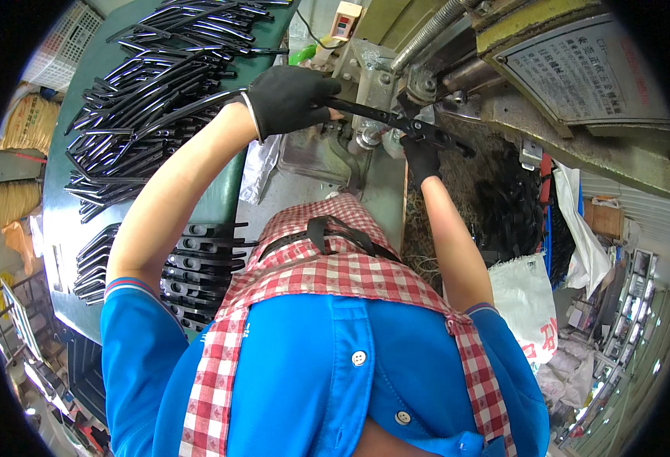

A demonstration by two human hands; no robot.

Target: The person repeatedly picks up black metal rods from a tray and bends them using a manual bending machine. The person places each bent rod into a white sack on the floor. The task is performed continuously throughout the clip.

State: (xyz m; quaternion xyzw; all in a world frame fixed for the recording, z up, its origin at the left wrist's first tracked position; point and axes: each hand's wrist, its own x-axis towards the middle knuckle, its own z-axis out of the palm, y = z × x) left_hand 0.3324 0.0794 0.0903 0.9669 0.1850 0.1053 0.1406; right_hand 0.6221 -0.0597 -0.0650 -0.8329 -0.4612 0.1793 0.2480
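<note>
Near left on the bench (221,186), black parts (200,244) lay in rows, apparently for order. Left hand (285,100): fingers clamped on a black bar (369,112) at the machine (510,113), seemingly steadying it. Right hand (423,158): beside it, grip indeterminable. Far left: piled bars (141,95).

Looks down from the wearer's head, through the left of two fisheye lenses worn side by side. Faces steeply downward, upright and unmirrored. Sits closest to the shirt (312,343), shows it large across the lower half, and catches the apron (327,266) foreshortened above it. Reaches farther off to the left hand (285,103) and right hand (422,160), both in the upper half. Takes in the table (230,183) on the left and the machine (522,126) at upper right, near enough to cut both off. Bends straight edges toward a round black border, and shows the crate (64,49) at upper left and the sack (522,305) at right toward the sides.
</note>
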